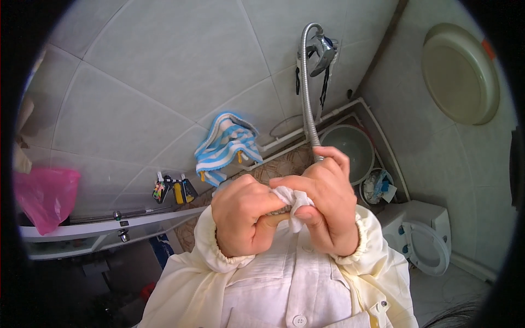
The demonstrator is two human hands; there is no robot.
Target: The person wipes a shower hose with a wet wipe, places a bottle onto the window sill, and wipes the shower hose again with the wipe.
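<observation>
In front of my chest, both hands are close together. My right hand (pixel 328 202) is closed, pinching a crumpled white tissue or wipe (pixel 297 203) between thumb and fingers. My left hand (pixel 240 216) is closed beside it, thumb and index finger meeting at the tissue's left side. Between them, partly under the tissue, shows a short greyish ribbed piece that looks like hose. A metal shower hose (pixel 307 95) loops down from the chrome wall faucet (pixel 321 54) and passes behind my right fingers. Where its lower end runs is hidden by my hands.
A blue-and-white striped cloth (pixel 227 145) hangs on the wall ahead. A pink bag (pixel 49 197) and a sink edge (pixel 109 227) are at left. To the right are a grey bucket (pixel 350 147), a small bin (pixel 377 186), a toilet (pixel 426 246) and a wall-hung basin (pixel 459 74).
</observation>
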